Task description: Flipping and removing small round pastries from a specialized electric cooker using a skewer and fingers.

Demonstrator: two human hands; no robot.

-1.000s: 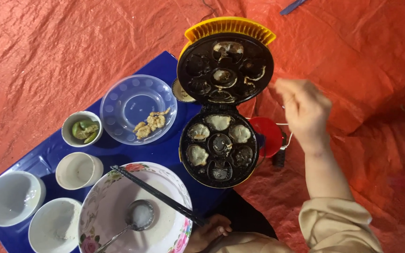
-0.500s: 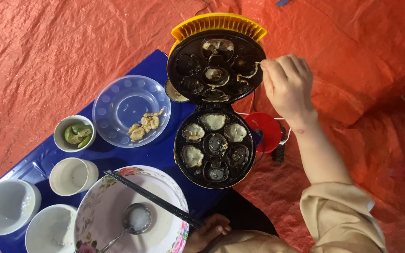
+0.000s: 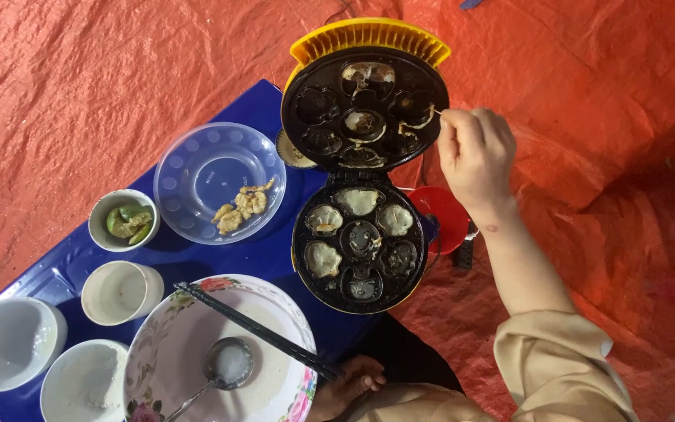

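Observation:
An open round cake maker stands on a blue tray; its yellow-edged lid (image 3: 365, 98) is tipped back and its lower plate (image 3: 359, 242) holds several small cooked cakes in moulds. My right hand (image 3: 474, 156) is at the lid's right edge, pinching a thin stick whose tip touches batter scraps stuck to the lid. My left hand (image 3: 345, 384) rests low beside the rim of a large flowered bowl (image 3: 287, 312), at the near ends of dark chopsticks (image 3: 251, 327) laid across that bowl. A ladle (image 3: 224, 367) lies inside the bowl.
A clear blue plate (image 3: 205, 172) holds a few cooked pieces. A small bowl of lime wedges (image 3: 123, 220), a white cup (image 3: 119, 293) and two white bowls (image 3: 9, 344) sit on the blue tray (image 3: 189, 262). A red dish (image 3: 447, 219) lies right of the maker, on orange tarp (image 3: 603, 117).
My right hand has moved left from beside the maker to the lid's edge, bringing the stick onto the lid. My left hand and the bowls stayed where they were.

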